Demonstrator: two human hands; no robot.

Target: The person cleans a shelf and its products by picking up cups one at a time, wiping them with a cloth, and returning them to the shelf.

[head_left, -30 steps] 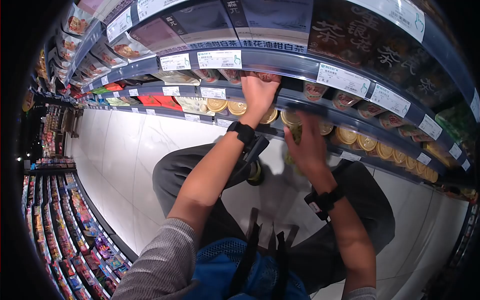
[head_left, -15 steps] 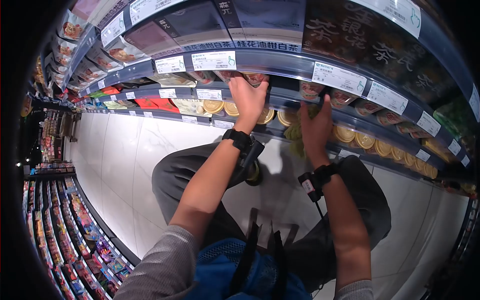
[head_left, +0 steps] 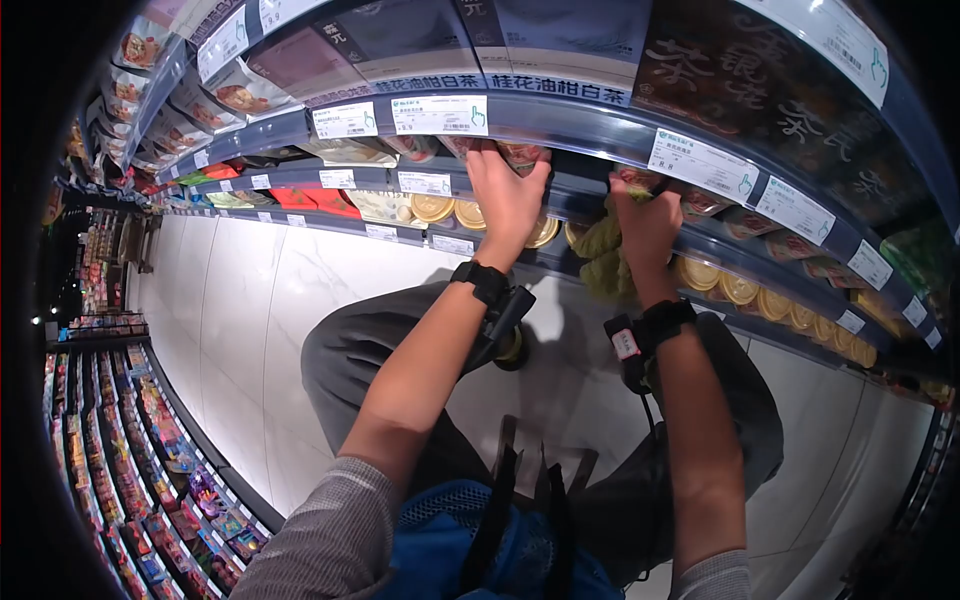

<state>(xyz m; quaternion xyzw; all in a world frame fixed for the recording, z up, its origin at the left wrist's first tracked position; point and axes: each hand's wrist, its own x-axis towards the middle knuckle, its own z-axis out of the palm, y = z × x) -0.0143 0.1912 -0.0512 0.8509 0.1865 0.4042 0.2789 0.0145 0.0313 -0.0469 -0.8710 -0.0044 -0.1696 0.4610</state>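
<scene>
My left hand (head_left: 510,198) reaches to the middle shelf, its fingers closed around a small red-patterned package (head_left: 522,157) under the shelf lip. To its right, my right hand (head_left: 648,222) is closed on a fuzzy yellow-green cloth (head_left: 606,255), which hangs down beside the palm. The fingertips of that hand sit right at another red-patterned package (head_left: 640,179) on the same shelf. Between the two hands a dark gap (head_left: 580,178) shows in the row. Both wrists wear black straps with small devices.
Blue and dark tea boxes (head_left: 560,50) line the shelf above, behind price tags (head_left: 438,115). Gold-lidded tubs (head_left: 738,287) stand on the lower shelf. My bent knees (head_left: 370,345) are over the pale tiled floor (head_left: 235,300). Another stocked shelf (head_left: 150,460) runs along the left.
My right hand has moved up to the package on the shelf, its fingers closing in and the cloth rising with it. My left hand stays at its package. The view has shifted slightly.
</scene>
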